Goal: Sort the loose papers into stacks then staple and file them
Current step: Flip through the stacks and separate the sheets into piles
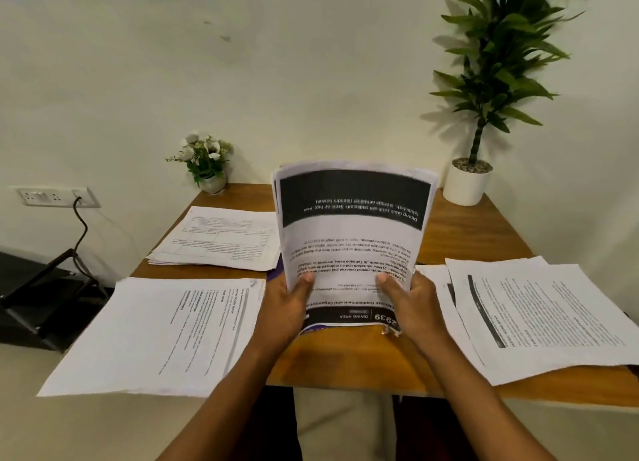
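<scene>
A thick bundle of printed papers (352, 239) stands upright on its lower edge on the wooden table (345, 357), its text upside down to me. My left hand (287, 308) grips its left side and my right hand (415, 308) grips its right side, thumbs on the front sheet. Three other paper stacks lie flat: one at the near left (155, 332) overhanging the table edge, one at the far left (218, 239), one at the right (539, 319). A purple folder edge (273, 275) peeks out behind the bundle. No stapler is in view.
A small pot of white flowers (207, 163) stands at the table's far left corner, and a tall green plant in a white pot (477, 180) at the far right. A wall socket with a black cable (58, 197) and a black stand (38, 301) are at the left.
</scene>
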A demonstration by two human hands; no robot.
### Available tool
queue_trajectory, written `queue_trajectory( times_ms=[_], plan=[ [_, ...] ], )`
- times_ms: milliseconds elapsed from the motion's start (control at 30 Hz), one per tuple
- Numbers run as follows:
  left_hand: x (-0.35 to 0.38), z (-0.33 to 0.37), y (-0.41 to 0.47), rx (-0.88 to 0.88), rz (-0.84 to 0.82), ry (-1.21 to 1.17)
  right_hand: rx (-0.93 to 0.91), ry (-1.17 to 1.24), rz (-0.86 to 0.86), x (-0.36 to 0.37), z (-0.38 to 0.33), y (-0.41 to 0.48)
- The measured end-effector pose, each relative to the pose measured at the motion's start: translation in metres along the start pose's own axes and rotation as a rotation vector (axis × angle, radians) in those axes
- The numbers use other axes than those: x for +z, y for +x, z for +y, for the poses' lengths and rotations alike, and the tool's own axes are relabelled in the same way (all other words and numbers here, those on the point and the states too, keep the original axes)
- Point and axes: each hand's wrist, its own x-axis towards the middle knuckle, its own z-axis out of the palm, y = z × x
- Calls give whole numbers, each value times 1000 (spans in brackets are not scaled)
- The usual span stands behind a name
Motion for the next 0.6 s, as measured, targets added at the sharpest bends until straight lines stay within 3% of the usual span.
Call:
queue_trajectory(
  times_ms=[100,167,233,300,367,467,600],
  plan=[
    [4,5,4,25,108,-94,-45,56,9,-8,-15,3],
    [9,8,5,-51,161,-304,-62,117,53,-11,-17,5],
    [16,11,4,-105,165,-516,-3,323,62,-7,-13,1],
    [26,14,-1,-120,149,-636,63,523,-42,5,-8,-6],
    [38,15,-7,-120,109,-684,103,602,-116,20,-10,-11],
    [53,11,-17,-164,61,-744,148,686,-48,30,-17,-7],
    [32,20,-15,-154,56,-722,141,573,-43,9,-25,1]
  ],
)
